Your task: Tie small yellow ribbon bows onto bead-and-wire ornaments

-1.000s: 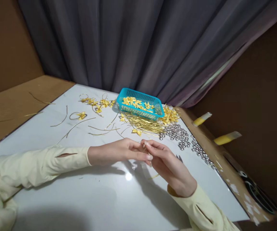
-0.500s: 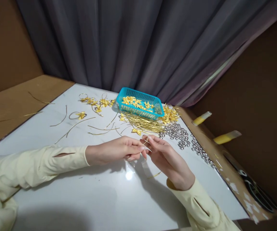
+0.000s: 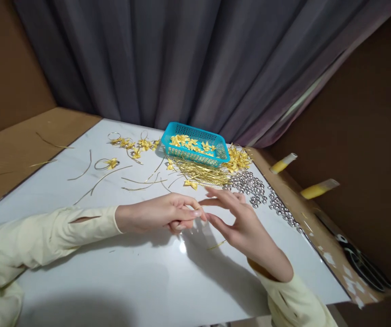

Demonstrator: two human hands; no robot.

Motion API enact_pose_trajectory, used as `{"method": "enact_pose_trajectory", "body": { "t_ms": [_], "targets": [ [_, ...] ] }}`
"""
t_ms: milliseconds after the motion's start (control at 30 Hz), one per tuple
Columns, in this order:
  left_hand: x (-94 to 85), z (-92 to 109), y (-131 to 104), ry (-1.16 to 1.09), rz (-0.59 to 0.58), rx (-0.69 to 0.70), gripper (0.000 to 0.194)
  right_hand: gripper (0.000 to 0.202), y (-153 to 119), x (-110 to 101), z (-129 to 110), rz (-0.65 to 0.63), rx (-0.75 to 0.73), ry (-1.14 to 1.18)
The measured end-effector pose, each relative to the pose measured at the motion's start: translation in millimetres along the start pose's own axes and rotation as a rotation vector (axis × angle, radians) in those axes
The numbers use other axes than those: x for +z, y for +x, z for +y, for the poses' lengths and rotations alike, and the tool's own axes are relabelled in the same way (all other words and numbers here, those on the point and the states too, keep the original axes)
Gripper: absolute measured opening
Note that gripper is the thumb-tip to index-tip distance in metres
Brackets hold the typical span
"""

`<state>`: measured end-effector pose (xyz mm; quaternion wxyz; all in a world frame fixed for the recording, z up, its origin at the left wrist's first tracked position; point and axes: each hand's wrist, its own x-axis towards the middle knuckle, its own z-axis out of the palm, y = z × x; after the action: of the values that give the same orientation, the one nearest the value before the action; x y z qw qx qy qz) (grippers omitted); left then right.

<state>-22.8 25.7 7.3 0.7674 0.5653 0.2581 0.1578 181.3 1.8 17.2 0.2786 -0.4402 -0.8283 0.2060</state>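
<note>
My left hand (image 3: 178, 212) is closed in a pinch above the white board (image 3: 141, 268); what it holds is too small to make out. My right hand (image 3: 234, 213) is just to its right, fingers spread, with the thumb tip close to or touching the left fingertips. Beyond the hands lie a yellow bow (image 3: 191, 184), a bundle of gold wires (image 3: 204, 172) and a pile of silver beads (image 3: 250, 184). Yellow flowers fill part of the blue basket (image 3: 194, 156) at the back.
Wire rings with yellow flowers (image 3: 112, 163) and loose wires (image 3: 90, 165) lie at the back left. More yellow bows (image 3: 238, 159) are heaped right of the basket. Two yellow tubes (image 3: 284, 163) and black-handled scissors (image 3: 365, 268) are at the right. A grey curtain (image 3: 141, 59) hangs behind.
My right hand has opened its pinch, spread its fingers and shifted slightly right. My left hand stays pinched in nearly the same place. The view has shifted slightly.
</note>
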Motion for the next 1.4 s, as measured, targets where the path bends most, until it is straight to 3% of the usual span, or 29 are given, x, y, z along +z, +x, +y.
{"method": "enact_pose_trajectory", "body": {
  "t_ms": [67,200,367,500,633,800,867,1000,1167,1400],
  "targets": [
    [-0.6,-0.4,-0.1,0.014,-0.026,-0.021,0.019,0.018,1.0,6.4,0.2,0.045,-0.096,-0.188],
    [-1.3,-0.3,-0.5,-0.027,-0.038,-0.040,0.019,0.025,2.8,12.3,3.2,0.073,-0.216,-0.410],
    [1.1,-1.1,0.2,-0.168,0.082,-0.001,0.017,0.026,3.4,18.5,3.4,0.088,-0.228,-0.433],
    [4.0,-2.8,0.8,-0.207,0.186,0.055,0.019,0.027,3.7,26.9,0.9,0.120,-0.124,-0.309],
    [6.7,-5.0,1.2,-0.210,0.259,0.084,0.022,0.028,4.1,32.9,-1.3,0.152,0.047,-0.032],
    [7.1,-11.3,5.3,-0.231,0.318,0.071,0.030,0.032,4.2,33.0,-2.4,0.066,0.321,0.380],
    [5.5,-13.7,7.4,-0.155,0.343,0.096,0.032,0.033,3.5,32.6,-2.0,0.054,0.356,0.413],
    [2.6,-14.5,8.5,0.212,0.374,0.149,0.034,0.035,1.5,33.4,0.4,0.086,0.332,0.371],
    [3.1,-12.1,6.4,0.579,0.391,0.186,0.027,0.029,0.9,34.5,2.0,0.067,0.237,0.158],
    [1.6,-13.8,6.4,0.642,0.356,0.176,0.017,0.028,0.8,31.9,0.5,-0.084,0.165,0.031]
  ]
}}
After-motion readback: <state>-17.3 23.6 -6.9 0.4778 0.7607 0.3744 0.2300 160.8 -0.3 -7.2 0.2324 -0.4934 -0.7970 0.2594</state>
